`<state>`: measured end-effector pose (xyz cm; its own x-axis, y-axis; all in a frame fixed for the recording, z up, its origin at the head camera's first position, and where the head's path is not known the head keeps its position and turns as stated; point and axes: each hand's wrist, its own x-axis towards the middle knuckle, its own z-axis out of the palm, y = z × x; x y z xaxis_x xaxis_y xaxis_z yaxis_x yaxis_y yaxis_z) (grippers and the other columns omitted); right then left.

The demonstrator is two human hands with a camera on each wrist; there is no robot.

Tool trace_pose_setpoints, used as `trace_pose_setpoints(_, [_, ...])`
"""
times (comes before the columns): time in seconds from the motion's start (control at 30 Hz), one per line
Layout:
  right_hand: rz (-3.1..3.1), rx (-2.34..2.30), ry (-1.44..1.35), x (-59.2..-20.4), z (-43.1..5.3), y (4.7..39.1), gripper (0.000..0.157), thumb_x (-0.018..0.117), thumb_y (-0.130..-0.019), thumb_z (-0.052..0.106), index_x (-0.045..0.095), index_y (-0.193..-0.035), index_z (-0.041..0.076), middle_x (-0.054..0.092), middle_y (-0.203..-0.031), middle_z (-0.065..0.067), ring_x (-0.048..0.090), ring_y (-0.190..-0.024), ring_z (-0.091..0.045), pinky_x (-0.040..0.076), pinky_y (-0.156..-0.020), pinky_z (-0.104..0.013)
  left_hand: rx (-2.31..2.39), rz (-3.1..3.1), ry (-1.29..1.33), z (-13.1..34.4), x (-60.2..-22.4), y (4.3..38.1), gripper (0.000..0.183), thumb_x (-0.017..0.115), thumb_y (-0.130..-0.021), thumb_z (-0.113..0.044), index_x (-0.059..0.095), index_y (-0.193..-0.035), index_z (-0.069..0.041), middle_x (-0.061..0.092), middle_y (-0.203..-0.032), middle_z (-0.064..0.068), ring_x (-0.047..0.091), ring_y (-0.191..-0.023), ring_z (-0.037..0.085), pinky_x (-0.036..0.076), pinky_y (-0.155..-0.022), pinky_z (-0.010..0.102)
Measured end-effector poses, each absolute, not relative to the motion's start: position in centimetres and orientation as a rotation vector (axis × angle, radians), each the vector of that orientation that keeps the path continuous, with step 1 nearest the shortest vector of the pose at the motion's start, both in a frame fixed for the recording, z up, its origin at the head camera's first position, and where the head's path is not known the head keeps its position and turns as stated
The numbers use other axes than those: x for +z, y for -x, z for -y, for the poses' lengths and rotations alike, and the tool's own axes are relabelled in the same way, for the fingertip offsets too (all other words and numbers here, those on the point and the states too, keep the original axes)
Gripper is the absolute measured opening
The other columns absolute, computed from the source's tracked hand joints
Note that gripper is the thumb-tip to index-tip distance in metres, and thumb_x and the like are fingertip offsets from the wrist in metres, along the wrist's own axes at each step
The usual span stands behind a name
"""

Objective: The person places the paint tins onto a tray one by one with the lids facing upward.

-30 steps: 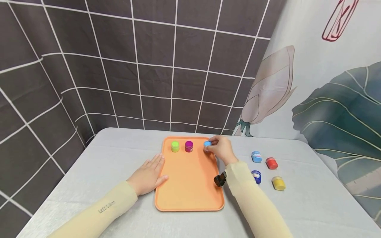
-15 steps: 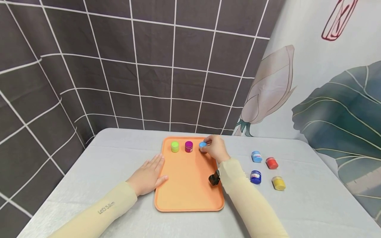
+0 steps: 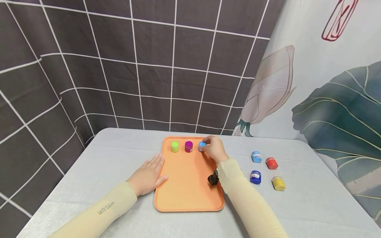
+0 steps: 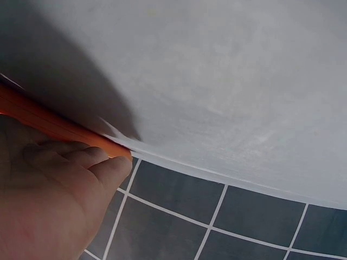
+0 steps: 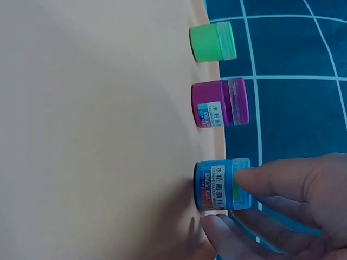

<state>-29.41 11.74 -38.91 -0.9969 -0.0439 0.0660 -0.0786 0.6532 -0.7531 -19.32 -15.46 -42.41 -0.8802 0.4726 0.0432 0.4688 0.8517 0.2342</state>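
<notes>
The blue jar (image 3: 201,146) is upright at one o'clock on the orange tray (image 3: 190,185), seemingly down on its surface. The right hand (image 3: 216,148) pinches it near the lid, thumb against fingers — releasing evenly should avoid tipping it. Lining it up with the purple jar (image 3: 189,147) at twelve and the green jar (image 3: 175,147) at eleven, gaps matched, looks sensible. The left hand (image 3: 147,178), fingers straight, grasping nothing, rests on the tray's edge at nine — useful steadying. Toward three, outside, sit a second blue jar (image 3: 257,157), red jar (image 3: 272,163), dark blue jar (image 3: 255,177) and yellow jar (image 3: 278,183).
</notes>
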Motion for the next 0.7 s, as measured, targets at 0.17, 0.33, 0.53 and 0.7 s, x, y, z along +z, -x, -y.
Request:
trace_pose_setpoints(0.17, [2.824, 1.282, -0.103, -39.0, -11.8, 29.4, 0.022, 0.075, -0.088, 0.002, 0.068, -0.108, -0.005, 0.070, -0.108, -0.019, 0.063, -0.090, -0.028, 0.055, -0.083, -0.040, 0.377, -3.008, -0.767, 15.4, -42.4, 19.3, 0.073, 0.052, -0.105, -0.040, 0.033, -0.152, 0.012, 0.030, -0.160, 0.028, 0.027, -0.150, 0.041, 0.027, -0.118, 0.060])
trace_pose_setpoints(0.33, [2.821, 1.300, -0.118, -39.3, -12.0, 29.7, 0.026, 0.078, -0.086, 0.002, 0.066, -0.109, -0.004, 0.069, -0.107, -0.020, 0.062, -0.090, -0.029, 0.057, -0.080, -0.040, 0.375, -3.012, -0.770, 15.5, -42.5, 19.4, 0.073, 0.052, -0.105, -0.041, 0.033, -0.152, 0.012, 0.029, -0.160, 0.028, 0.027, -0.150, 0.041, 0.027, -0.117, 0.060])
trace_pose_setpoints(0.53, [2.783, 1.286, -0.177, -39.4, -12.8, 29.7, 0.023, 0.077, -0.086, 0.002, 0.067, -0.107, -0.004, 0.068, -0.106, -0.019, 0.064, -0.093, -0.031, 0.058, -0.076, -0.037, 0.368, -3.018, -0.759, 15.4, -42.4, 19.4, 0.074, 0.052, -0.105, -0.041, 0.033, -0.152, 0.012, 0.029, -0.160, 0.028, 0.027, -0.150, 0.041, 0.027, -0.118, 0.060])
trace_pose_setpoints(0.7, [2.761, 1.260, -0.194, -38.9, -14.1, 29.2, 0.025, 0.071, -0.086, -0.004, 0.068, -0.110, -0.006, 0.068, -0.106, -0.021, 0.068, -0.093, -0.035, 0.060, -0.075, -0.040, 0.383, -3.008, -0.760, 15.3, -42.1, 19.1, 0.073, 0.053, -0.104, -0.039, 0.033, -0.151, 0.013, 0.029, -0.160, 0.029, 0.028, -0.149, 0.041, 0.027, -0.117, 0.061])
